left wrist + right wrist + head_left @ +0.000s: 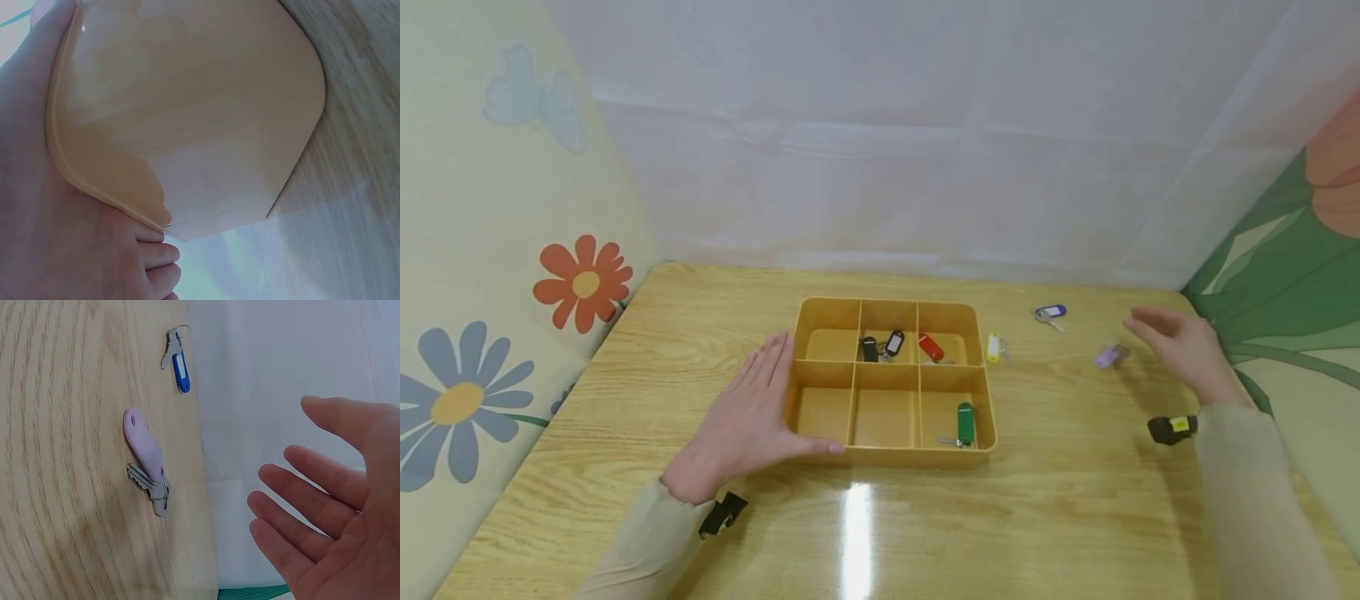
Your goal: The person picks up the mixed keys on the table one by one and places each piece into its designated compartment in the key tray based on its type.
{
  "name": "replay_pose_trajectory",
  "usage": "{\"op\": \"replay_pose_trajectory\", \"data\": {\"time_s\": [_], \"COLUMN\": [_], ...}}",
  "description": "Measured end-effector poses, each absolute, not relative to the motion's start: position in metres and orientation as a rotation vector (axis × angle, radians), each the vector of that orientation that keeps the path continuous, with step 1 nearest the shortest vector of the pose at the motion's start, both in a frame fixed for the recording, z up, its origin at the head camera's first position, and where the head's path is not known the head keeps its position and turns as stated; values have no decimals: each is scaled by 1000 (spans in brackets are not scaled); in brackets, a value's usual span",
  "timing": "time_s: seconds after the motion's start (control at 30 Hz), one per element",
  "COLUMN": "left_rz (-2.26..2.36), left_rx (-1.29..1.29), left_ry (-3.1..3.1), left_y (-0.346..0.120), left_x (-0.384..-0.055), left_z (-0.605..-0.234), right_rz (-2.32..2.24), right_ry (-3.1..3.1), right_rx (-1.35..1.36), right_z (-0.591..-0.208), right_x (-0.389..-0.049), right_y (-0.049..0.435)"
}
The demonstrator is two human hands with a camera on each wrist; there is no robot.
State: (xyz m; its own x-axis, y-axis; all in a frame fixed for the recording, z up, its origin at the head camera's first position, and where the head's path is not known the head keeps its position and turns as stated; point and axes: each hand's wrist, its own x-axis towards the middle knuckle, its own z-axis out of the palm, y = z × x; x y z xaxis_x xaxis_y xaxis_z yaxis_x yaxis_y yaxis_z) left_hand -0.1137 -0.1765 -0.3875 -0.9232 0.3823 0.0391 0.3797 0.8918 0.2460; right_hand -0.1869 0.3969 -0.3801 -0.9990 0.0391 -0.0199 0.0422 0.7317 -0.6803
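A mustard-yellow divided tray [917, 457] stands on the table. My left hand [745, 417] rests against its left side with fingers extended, thumb along the front rim; the left wrist view shows the palm at the tray's wall [206, 112]. Over the table's right side hovers my right hand [1183, 346], fingers spread and holding nothing. Just left of it lies a purple key tag [1107, 357] with keys [159, 497]. Farther back is a blue key tag [1054, 311] with a key. A yellow key tag [994, 347] lies close to the tray's right side.
In the tray, two black key tags, one of them here [870, 350], share the back middle compartment. A red key tag [931, 347] is in the back right one, a green key tag [966, 423] in the front right. White cloth [880, 192] hangs behind the table.
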Motion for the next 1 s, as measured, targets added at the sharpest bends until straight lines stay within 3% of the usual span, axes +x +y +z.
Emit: {"op": "replay_pose_trajectory", "data": {"time_s": [1.0], "left_rz": [386], "left_rx": [599], "left_ry": [3039], "left_y": [-176], "left_x": [-113], "left_z": [-387], "right_rz": [-1024], "right_ry": [2824], "right_rx": [66], "right_z": [-416], "right_x": [-200], "right_y": [396]}}
